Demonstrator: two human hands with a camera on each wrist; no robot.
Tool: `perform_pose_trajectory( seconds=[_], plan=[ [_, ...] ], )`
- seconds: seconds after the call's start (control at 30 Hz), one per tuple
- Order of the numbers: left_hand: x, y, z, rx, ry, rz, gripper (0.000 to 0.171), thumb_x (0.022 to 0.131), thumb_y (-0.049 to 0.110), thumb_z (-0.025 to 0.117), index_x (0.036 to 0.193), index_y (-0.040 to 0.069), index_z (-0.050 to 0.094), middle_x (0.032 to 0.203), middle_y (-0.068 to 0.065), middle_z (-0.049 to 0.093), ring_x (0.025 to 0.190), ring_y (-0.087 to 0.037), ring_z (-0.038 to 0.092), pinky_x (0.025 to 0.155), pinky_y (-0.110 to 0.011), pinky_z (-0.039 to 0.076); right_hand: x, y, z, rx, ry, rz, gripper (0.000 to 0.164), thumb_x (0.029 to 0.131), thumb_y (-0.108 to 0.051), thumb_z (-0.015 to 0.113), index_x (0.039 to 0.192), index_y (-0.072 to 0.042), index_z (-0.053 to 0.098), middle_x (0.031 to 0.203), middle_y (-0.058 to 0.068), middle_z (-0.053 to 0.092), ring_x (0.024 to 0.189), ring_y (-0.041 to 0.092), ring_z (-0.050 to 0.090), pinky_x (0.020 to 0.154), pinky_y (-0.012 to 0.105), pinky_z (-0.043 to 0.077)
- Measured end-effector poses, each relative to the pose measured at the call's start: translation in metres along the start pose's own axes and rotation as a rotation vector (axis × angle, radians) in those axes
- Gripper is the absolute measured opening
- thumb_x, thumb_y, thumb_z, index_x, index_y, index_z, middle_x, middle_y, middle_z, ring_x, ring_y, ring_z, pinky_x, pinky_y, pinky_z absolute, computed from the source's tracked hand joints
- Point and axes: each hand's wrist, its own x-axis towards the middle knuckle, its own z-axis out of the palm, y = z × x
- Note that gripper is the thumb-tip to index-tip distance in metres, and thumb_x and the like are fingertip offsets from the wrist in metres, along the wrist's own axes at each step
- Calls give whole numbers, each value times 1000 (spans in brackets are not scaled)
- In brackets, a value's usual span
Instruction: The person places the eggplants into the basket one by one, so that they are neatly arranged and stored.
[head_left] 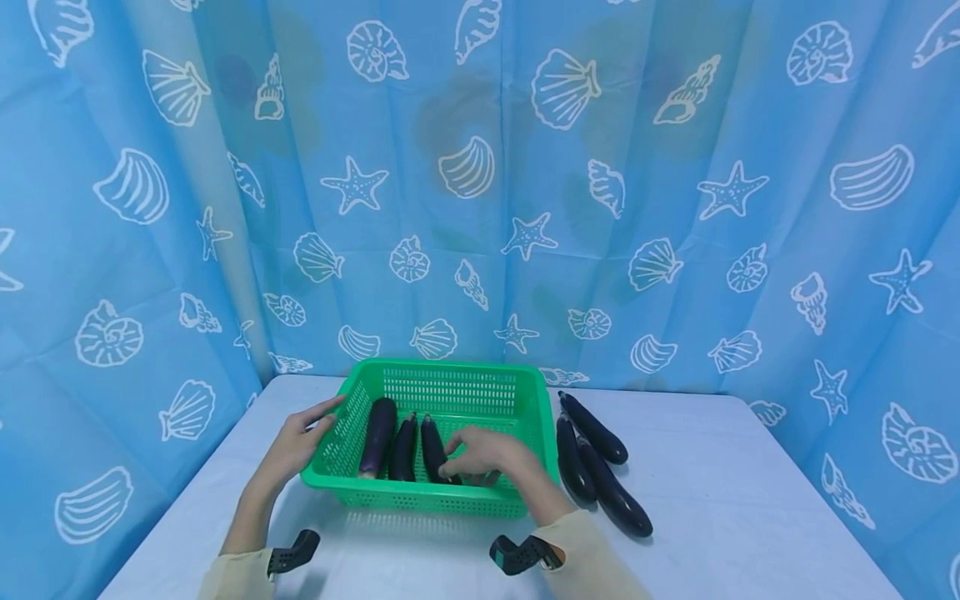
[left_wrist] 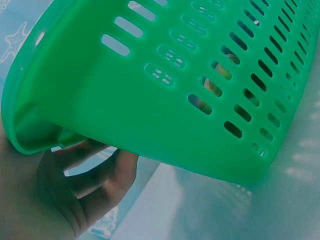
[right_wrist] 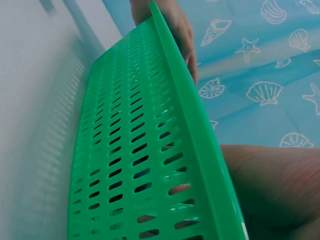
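Observation:
A green plastic basket (head_left: 450, 497) with slotted walls stands on the table. Inside it, toward the left, lie three dark purple eggplants side by side: a thick left one (head_left: 378, 433), a middle one (head_left: 403, 447) and a right one (head_left: 432, 446). My left hand (head_left: 295, 442) holds the basket's left rim; the left wrist view shows its fingers (left_wrist: 107, 182) bent at the basket's edge. Reaching over the front rim, my right hand (head_left: 483, 452) holds the near end of the right eggplant. In the right wrist view the basket wall hides its fingertips.
On the white table (head_left: 720, 483), just right of the basket, lie three more eggplants: an upper one (head_left: 596, 429), a left one (head_left: 573, 462) and a long one (head_left: 615, 492). A blue shell-patterned curtain (head_left: 510, 208) hangs behind and at both sides.

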Motion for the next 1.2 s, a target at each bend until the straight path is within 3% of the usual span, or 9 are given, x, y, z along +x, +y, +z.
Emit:
perform_pose_trajectory(
  seconds=[0.23,0.53,0.83,1.1,1.2],
  plan=[
    [1,0,0,-2,2,7,43,107,20,39,148,7,43,153,-24,39,139,-45,40,109,-60,39,-7,5,-3,16,22,1,45,90,-29,71,128,-7,61,97,9,67,86,28,67,73,46,60],
    [1,-1,0,-6,3,8,43,107,20,39,148,8,43,153,-24,39,139,-45,39,110,-60,38,-15,12,-6,-9,45,-22,46,90,-31,70,130,-8,60,101,7,67,84,27,69,64,38,59],
    [1,-3,0,-3,17,25,43,107,19,39,147,6,44,153,-24,39,140,-45,39,111,-60,38,-25,16,-9,-51,106,-34,47,90,-32,70,129,-9,61,106,7,66,74,22,61,64,40,58],
    [1,-2,0,21,21,39,43,107,18,38,147,5,44,152,-25,39,140,-46,38,110,-61,37,-41,19,-20,-66,140,-79,48,90,-34,70,129,-8,60,108,6,66,66,19,56,57,34,51],
    [1,-3,0,17,21,43,43,107,18,38,147,5,44,152,-25,39,140,-46,37,111,-61,37,-46,21,-27,-72,141,-100,49,91,-35,69,130,-9,60,100,7,67,63,16,53,54,30,45]
  ],
)
